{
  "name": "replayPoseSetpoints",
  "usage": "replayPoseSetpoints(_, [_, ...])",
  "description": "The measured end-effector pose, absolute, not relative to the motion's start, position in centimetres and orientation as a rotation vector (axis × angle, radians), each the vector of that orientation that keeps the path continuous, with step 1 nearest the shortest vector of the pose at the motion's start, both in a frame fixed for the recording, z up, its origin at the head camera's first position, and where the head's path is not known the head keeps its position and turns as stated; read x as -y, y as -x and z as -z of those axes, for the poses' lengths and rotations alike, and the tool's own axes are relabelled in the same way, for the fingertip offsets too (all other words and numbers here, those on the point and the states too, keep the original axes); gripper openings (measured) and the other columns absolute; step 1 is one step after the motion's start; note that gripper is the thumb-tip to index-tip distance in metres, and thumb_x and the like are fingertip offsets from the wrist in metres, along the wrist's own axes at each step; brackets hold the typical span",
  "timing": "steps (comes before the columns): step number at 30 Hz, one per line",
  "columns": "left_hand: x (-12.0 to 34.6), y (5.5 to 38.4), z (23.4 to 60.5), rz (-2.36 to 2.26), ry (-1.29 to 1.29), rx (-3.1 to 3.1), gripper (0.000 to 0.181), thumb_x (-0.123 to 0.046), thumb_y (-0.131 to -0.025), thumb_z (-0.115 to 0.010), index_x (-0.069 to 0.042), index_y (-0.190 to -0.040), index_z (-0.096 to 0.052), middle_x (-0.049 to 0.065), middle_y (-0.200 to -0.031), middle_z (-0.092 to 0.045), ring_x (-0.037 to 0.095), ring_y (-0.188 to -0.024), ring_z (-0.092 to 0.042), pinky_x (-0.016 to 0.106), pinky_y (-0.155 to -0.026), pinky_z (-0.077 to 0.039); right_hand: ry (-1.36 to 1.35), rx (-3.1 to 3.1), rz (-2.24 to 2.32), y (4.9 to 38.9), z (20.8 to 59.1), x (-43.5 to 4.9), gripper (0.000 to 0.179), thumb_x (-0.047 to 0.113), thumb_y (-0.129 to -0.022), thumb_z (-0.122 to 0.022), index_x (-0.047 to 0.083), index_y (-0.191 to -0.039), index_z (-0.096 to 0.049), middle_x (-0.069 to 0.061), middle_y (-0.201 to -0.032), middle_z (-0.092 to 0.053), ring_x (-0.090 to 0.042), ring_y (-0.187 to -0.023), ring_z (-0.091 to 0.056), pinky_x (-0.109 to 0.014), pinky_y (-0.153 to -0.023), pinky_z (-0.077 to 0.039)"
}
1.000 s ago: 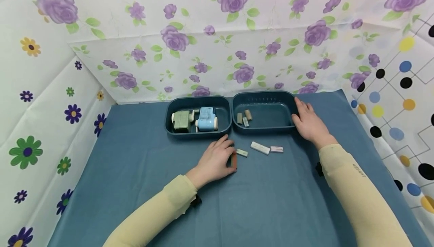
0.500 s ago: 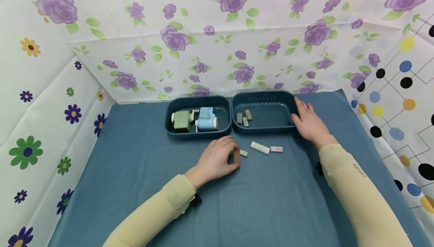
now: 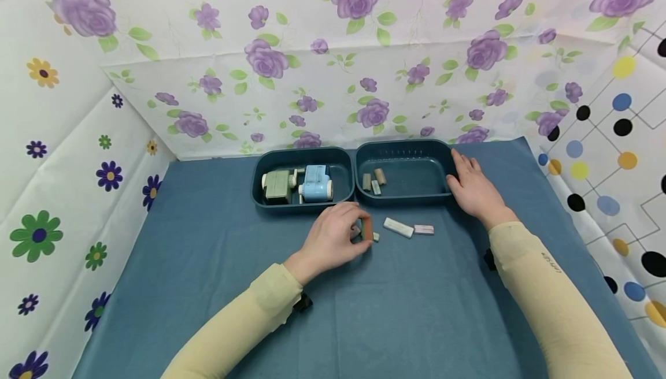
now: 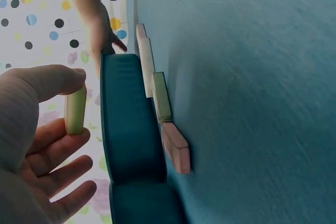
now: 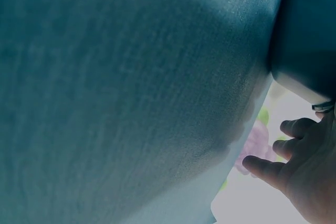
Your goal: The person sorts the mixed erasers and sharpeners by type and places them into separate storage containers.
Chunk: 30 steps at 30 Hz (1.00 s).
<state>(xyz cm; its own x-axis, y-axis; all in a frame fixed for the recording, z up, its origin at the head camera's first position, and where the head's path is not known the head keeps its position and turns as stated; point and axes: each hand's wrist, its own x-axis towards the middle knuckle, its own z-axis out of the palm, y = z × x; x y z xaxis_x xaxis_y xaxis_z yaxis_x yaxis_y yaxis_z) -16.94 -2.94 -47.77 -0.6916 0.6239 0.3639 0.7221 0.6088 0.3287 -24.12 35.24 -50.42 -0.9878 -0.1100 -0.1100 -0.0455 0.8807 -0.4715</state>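
My left hand (image 3: pixel 333 234) pinches a green-and-orange block (image 3: pixel 367 229), which looks like an eraser, between thumb and fingers. In the left wrist view the block (image 4: pixel 76 109) shows its pale green face, held clear of the cloth. Below that hand lies a pinkish block (image 4: pixel 176 148), in line with a small green eraser (image 4: pixel 161 97), a white one (image 4: pixel 147 66) and a pink one (image 3: pixel 424 230). My right hand (image 3: pixel 477 188) touches the right end of the right tray (image 3: pixel 411 199), its fingers fairly straight. Three small erasers (image 3: pixel 376 187) sit in that tray's left part.
The left tray (image 3: pixel 304 208), beside the right one, holds a green crank pencil sharpener (image 3: pixel 279 187) and a blue one (image 3: pixel 316 184). Both trays stand on blue cloth (image 3: pixel 406 315) near the back wall. Patterned sheets (image 3: pixel 218 49) enclose the back and sides.
My left hand has shifted slightly right and away from me with the block, now covering more of the small green eraser. The right hand stays at the tray.
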Motion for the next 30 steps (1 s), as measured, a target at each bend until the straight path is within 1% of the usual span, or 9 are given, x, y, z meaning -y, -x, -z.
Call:
replayPoseSetpoints(4, [2.85,16.97,47.56,0.684,1.097,2.626,0.041,-0.033,-0.085,-0.093,-0.013,-0.117,-0.076,0.002,-0.113,-0.074,0.022,-0.116,-0.067,0.041,-0.106,-0.053,0.118,-2.923,0.725,24.10,50.64,-35.30,0.072,0.041,-0.117,-0.031,0.017,-0.173,0.009,-0.030,-0.175,-0.005,-0.052,-0.160,0.004,-0.074,-0.123,-0.011])
replayPoseSetpoints(7, [2.80,16.98,47.53,0.692,1.095,2.628,0.039,-0.033,-0.084,-0.094,-0.015,-0.113,-0.075,0.000,-0.110,-0.073,0.019,-0.107,-0.066,0.039,-0.102,-0.054,0.117,-2.930,0.726,24.06,50.66,-35.35,0.072,0.041,-0.117,-0.030,0.016,-0.173,0.008,-0.030,-0.175,-0.005,-0.052,-0.161,0.003,-0.074,-0.123,-0.012])
replayPoseSetpoints(15, [2.75,16.89,47.59,0.733,1.050,2.654,0.039,-0.032,-0.084,-0.093,-0.015,-0.113,-0.074,-0.001,-0.108,-0.070,0.017,-0.102,-0.065,0.038,-0.099,-0.055,0.113,-2.923,0.730,24.00,50.58,-35.30,0.072,0.040,-0.117,-0.032,0.017,-0.173,0.008,-0.029,-0.176,-0.005,-0.051,-0.161,0.004,-0.074,-0.124,-0.011])
replayPoseSetpoints(18, [2.67,16.98,47.64,0.752,1.037,2.648,0.039,-0.032,-0.085,-0.092,-0.014,-0.114,-0.073,0.001,-0.111,-0.070,0.018,-0.106,-0.065,0.039,-0.101,-0.054,0.113,-2.918,0.738,23.96,50.45,-35.26,0.072,0.039,-0.117,-0.032,0.017,-0.173,0.008,-0.029,-0.176,-0.005,-0.052,-0.161,0.004,-0.074,-0.123,-0.011])
replayPoseSetpoints(21, [2.64,17.13,47.73,0.770,1.031,2.632,0.041,-0.031,-0.085,-0.092,-0.013,-0.116,-0.073,0.004,-0.119,-0.070,0.022,-0.118,-0.065,0.041,-0.107,-0.052,0.113,-2.918,0.737,23.95,50.35,-35.27,0.072,0.038,-0.117,-0.032,0.018,-0.173,0.008,-0.029,-0.176,-0.005,-0.052,-0.161,0.004,-0.074,-0.123,-0.011])
replayPoseSetpoints(25, [2.60,17.29,47.90,0.794,1.032,2.611,0.043,-0.031,-0.084,-0.093,-0.012,-0.118,-0.073,0.008,-0.128,-0.070,0.025,-0.132,-0.060,0.045,-0.113,-0.049,0.115,-2.913,0.728,23.99,50.28,-35.25,0.072,0.039,-0.118,-0.031,0.018,-0.173,0.009,-0.029,-0.176,-0.004,-0.052,-0.161,0.004,-0.074,-0.123,-0.011])
replayPoseSetpoints(30, [2.39,17.52,47.97,0.828,1.022,2.598,0.044,-0.031,-0.085,-0.092,-0.012,-0.120,-0.072,0.008,-0.134,-0.067,0.026,-0.137,-0.057,0.050,-0.113,-0.048,0.115,-2.912,0.734,24.09,50.31,-35.22,0.072,0.037,-0.117,-0.033,0.018,-0.173,0.009,-0.028,-0.176,-0.004,-0.052,-0.161,0.004,-0.073,-0.124,-0.011])
